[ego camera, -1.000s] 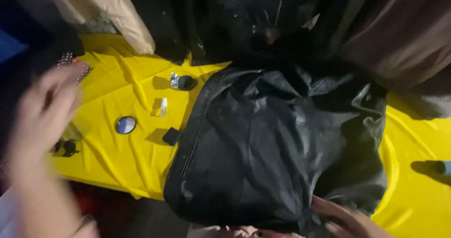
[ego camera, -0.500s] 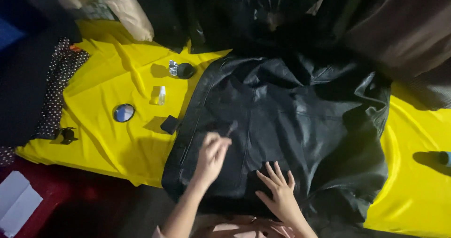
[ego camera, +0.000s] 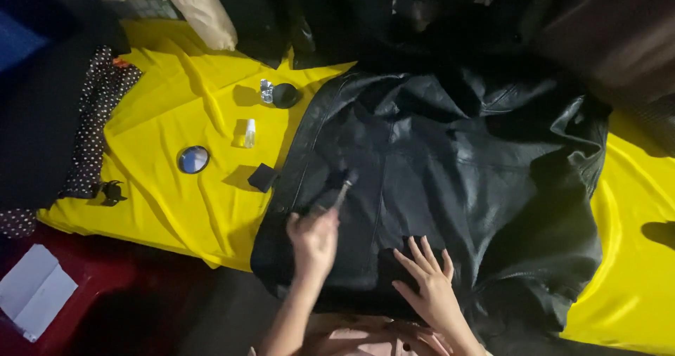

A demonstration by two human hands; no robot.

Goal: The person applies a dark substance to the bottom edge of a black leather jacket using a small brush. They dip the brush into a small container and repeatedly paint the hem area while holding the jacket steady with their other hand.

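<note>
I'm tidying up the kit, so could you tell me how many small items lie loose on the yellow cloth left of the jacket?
5: a dark round lid with a clear bottle near the collar, a small vial, a round mirror, a black square, and a black clip at the left edge.

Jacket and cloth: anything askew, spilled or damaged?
Nothing spilled or torn. The black jacket lies rumpled, and the yellow cloth under it is creased. The left hand holds a small brush on it; the right hand presses flat.
</note>
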